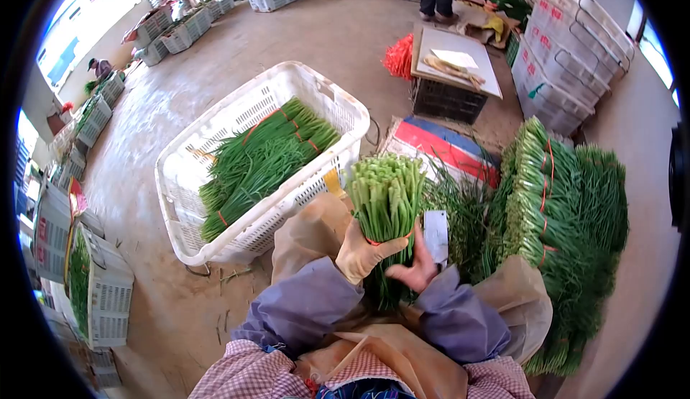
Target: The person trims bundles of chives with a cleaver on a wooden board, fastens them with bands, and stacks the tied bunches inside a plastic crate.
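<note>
An upright bundle of chives (pixel 389 201) stands between my hands, cut stalk ends up and leaves down, with a red band around it. My left hand (pixel 363 252), in a pale glove, wraps the bundle from the left, thumb across its front. On the other side, my bare right hand (pixel 418 266) grips round it near the band. A flat metal blade (pixel 435 235) with a small hole shows just beside the right hand; whether that hand holds it I cannot tell. Loose chives (pixel 463 219) lie to the right of it.
A white crate (pixel 262 251) at front left holds banded chives (pixel 269 162). Banded bundles (pixel 560 212) are piled at the right. Ahead stand a board-topped black crate (pixel 449 101), red ties (pixel 399 57) and stacked white crates (pixel 564 47). Other people are farther back.
</note>
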The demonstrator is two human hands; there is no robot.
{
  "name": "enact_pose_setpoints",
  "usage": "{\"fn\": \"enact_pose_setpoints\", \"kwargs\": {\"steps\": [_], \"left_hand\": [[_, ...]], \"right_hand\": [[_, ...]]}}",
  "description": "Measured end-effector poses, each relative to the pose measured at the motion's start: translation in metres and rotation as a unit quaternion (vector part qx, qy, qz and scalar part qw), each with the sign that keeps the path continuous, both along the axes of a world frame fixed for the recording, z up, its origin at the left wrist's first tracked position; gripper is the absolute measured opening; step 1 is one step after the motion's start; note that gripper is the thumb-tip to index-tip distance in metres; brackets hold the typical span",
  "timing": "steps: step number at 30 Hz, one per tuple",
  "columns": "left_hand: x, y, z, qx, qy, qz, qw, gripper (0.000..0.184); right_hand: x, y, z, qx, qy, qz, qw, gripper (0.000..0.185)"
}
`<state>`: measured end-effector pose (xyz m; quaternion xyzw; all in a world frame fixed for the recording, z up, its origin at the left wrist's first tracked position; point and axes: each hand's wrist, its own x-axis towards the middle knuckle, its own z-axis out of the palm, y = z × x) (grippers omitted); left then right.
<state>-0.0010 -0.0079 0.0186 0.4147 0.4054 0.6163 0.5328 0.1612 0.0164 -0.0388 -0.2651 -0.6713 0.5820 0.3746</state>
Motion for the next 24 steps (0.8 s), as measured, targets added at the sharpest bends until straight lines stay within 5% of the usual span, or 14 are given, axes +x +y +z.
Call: {"fn": "enact_pose_setpoints", "kwargs": {"steps": [1, 3, 8, 10, 11, 13, 16, 19, 21, 24], "left_hand": [[-0.003, 0.002, -0.001, -0.003, -0.018, 0.015, 1.000, 0.056], [-0.010, 0.000, 0.005, -0.001, -0.035, 0.038, 0.999, 0.053], [-0.025, -0.001, 0.024, 0.007, -0.053, 0.085, 0.995, 0.044], [-0.034, 0.001, 0.015, 0.000, -0.046, 0.115, 0.992, 0.037], [-0.047, -0.001, 0.018, -0.062, -0.038, 0.059, 0.996, 0.047], [-0.063, 0.000, 0.015, 0.005, -0.042, 0.064, 0.997, 0.075], [-0.102, -0.004, 0.007, 0.107, 0.058, 0.091, 0.988, 0.082], [-0.203, -0.030, 0.035, -0.016, 0.213, 0.051, 0.976, 0.061], [-0.279, -0.034, 0.010, -0.008, 0.415, 0.186, 0.891, 0.054], [-0.384, -0.048, -0.038, -0.201, 0.570, 0.214, 0.768, 0.049]], "right_hand": [[-0.013, -0.007, 0.000, -0.096, 0.103, 0.022, 0.990, 0.118], [-0.023, -0.009, -0.005, -0.127, 0.110, 0.052, 0.984, 0.118], [-0.049, -0.012, 0.007, -0.005, 0.018, -0.002, 1.000, 0.110], [-0.059, -0.009, 0.011, -0.067, -0.029, -0.009, 0.997, 0.094], [-0.064, -0.008, 0.014, -0.098, -0.052, -0.012, 0.994, 0.086], [-0.077, -0.002, 0.003, -0.101, 0.006, -0.031, 0.994, 0.075], [-0.097, 0.023, 0.026, -0.134, -0.019, -0.064, 0.989, 0.056], [-0.106, 0.081, 0.054, -0.086, -0.083, -0.010, 0.993, 0.056], [-0.129, 0.122, 0.074, 0.005, -0.117, 0.000, 0.993, 0.067], [-0.195, 0.168, 0.118, 0.208, -0.192, 0.018, 0.959, 0.081]]}}
